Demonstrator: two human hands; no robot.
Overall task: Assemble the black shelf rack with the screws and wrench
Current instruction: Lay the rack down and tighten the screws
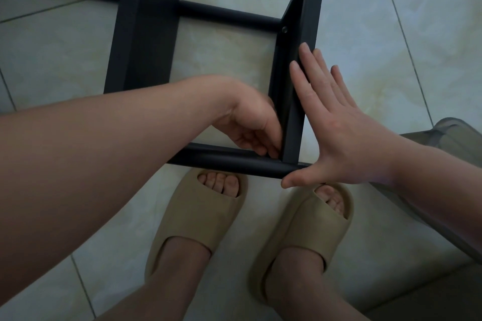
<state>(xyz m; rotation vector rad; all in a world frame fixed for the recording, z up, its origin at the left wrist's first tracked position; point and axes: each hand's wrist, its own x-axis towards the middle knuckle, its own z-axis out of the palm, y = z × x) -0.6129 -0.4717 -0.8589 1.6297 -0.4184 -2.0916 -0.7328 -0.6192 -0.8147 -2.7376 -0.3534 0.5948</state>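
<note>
Right hand [339, 122] presses flat on matte black rack [146, 34]; left hand [250, 122] grip unclear.

The left forearm reached in from the left, wrist bent downward. The left hand [251, 125] sat inside the near right corner of the black shelf rack [146, 41], fingers curled down into that corner. Whether they pinched anything was hidden. The right hand [339, 133] lay flat and spread against the outside of the same corner, fingers straight along the rack's side bar, thumb stretched out under the near tube's end.
</note>
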